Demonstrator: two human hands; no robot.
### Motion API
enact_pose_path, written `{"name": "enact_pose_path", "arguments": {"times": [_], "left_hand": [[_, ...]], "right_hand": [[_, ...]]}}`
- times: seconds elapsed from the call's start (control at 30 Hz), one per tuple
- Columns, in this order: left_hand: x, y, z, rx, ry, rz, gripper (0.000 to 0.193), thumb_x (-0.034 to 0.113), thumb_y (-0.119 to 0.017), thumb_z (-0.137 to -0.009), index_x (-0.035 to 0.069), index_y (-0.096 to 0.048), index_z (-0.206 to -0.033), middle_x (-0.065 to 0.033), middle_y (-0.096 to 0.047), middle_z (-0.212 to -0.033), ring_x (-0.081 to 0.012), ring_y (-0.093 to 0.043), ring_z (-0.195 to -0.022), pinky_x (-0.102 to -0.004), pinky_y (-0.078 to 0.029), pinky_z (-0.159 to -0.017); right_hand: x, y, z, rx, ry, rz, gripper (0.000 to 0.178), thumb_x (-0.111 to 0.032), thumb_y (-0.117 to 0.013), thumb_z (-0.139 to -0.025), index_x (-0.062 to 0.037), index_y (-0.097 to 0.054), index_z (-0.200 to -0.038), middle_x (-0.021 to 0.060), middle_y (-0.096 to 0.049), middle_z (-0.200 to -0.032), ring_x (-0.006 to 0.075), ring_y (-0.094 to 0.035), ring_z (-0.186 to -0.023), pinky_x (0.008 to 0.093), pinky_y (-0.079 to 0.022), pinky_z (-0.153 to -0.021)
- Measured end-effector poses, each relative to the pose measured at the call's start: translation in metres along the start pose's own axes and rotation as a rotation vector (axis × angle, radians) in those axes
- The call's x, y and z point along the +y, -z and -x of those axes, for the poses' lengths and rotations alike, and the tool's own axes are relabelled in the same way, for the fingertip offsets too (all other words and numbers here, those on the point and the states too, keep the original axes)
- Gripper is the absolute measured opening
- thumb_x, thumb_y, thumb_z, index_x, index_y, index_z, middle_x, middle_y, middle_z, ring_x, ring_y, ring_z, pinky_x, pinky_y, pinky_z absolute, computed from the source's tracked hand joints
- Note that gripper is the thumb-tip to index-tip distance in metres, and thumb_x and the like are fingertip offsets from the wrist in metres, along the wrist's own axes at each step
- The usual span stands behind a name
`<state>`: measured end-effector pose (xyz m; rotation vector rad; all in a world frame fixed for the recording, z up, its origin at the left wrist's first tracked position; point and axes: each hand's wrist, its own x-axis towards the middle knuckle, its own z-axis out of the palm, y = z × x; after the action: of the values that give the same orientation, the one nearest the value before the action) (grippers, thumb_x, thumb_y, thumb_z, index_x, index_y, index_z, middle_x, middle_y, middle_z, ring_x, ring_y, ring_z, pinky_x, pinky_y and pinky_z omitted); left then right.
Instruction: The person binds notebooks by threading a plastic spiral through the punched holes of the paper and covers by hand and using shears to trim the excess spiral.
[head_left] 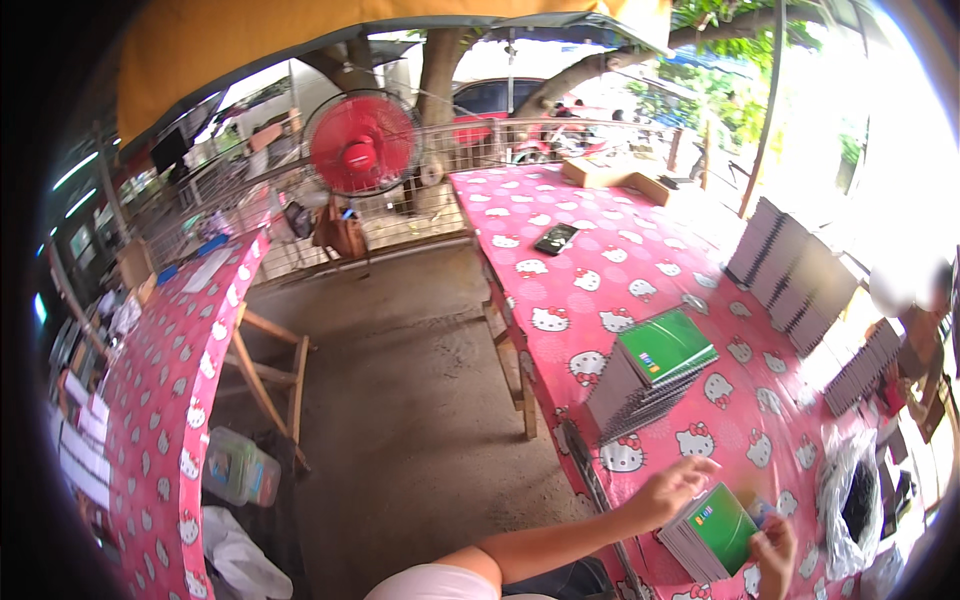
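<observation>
The left hand (672, 487) reaches out over the near edge of a long table (600, 250) covered in a pink cartoon-cat cloth, its fingers spread open and hovering just above the far corner of a small stack of green-covered booklets (715, 535). The right hand (773, 555) sits at the near right side of that same stack, fingers curled against its edge; whether it truly grips the booklets cannot be told, since the hand is blurred. Just beyond the small stack, farther up the table, lies a taller, slanting pile of green booklets (652, 375). To the right, rows of booklets stand on edge (790, 275), and a clear plastic bag (850, 500) gapes open near the right hand. A black phone (556, 238) lies well apart at the middle of the table. Across the concrete floor, a red fan (362, 143) stands beyond a second pink-clothed table (165, 400).
</observation>
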<state>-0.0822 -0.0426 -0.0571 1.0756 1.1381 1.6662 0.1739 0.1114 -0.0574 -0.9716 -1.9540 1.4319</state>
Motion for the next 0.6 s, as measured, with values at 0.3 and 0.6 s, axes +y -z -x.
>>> {"name": "enact_pose_path", "arguments": {"times": [0.3, 0.6], "left_hand": [[-0.027, -0.040, -0.004, 0.066, -0.127, -0.344, 0.047, 0.012, -0.050, -0.096, 0.003, -0.033, -0.138, -0.0194, -0.044, -0.135, -0.0312, -0.043, -0.129, -0.0405, -0.036, -0.105], [-0.004, -0.069, -0.006, 0.009, -0.381, -0.389, 0.070, -0.013, -0.053, -0.081, 0.014, -0.035, -0.143, -0.0171, -0.045, -0.133, -0.0331, -0.047, -0.122, -0.0380, -0.041, -0.098]], "right_hand": [[-0.009, 0.003, -0.014, -0.122, -0.057, 0.241, 0.026, -0.010, -0.070, -0.079, 0.0007, -0.052, -0.093, 0.0055, -0.057, -0.087, 0.0098, -0.055, -0.075, 0.0270, -0.047, -0.063], [-0.037, -0.021, 0.019, 0.275, 0.399, 0.231, 0.029, -0.011, -0.075, -0.073, -0.0052, -0.050, -0.087, 0.0061, -0.055, -0.082, 0.0164, -0.053, -0.077, 0.0296, -0.043, -0.071]]}}
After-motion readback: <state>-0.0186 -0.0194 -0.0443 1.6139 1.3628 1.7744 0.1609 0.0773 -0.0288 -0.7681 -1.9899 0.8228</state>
